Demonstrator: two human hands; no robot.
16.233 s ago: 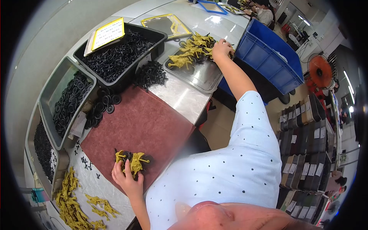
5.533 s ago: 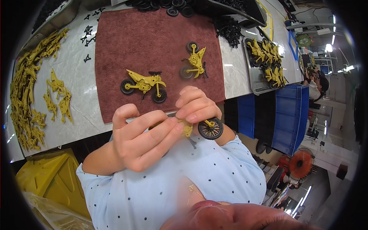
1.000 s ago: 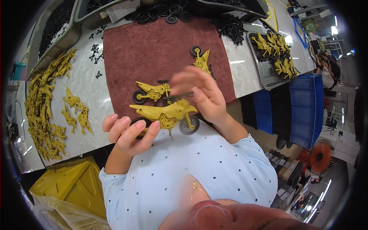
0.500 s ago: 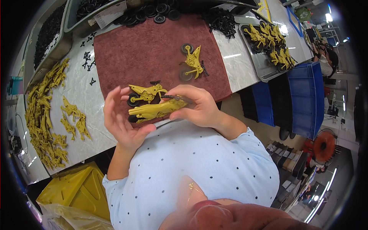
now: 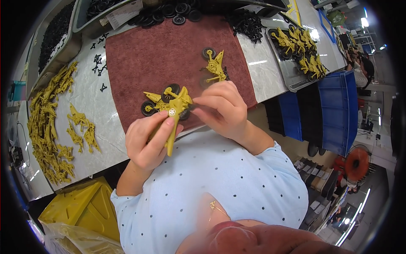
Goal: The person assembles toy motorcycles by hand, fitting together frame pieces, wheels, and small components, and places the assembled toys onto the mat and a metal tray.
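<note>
Both hands' grip clamped on one yellow toy motorcycle body, left hand below, right hand beside.

A dark red mat lies on the pale worktop. On the mat stand two assembled yellow toy motorcycles: one near its right edge, another nearer the front. Loose black wheels and small black parts crowd the mat's far edge. A metal tray to the right carries more finished yellow motorcycles. Yellow plastic frame pieces pile along the left of the worktop, beside trays of black parts. A blue crate sits at the right, a yellow bin below.
</note>
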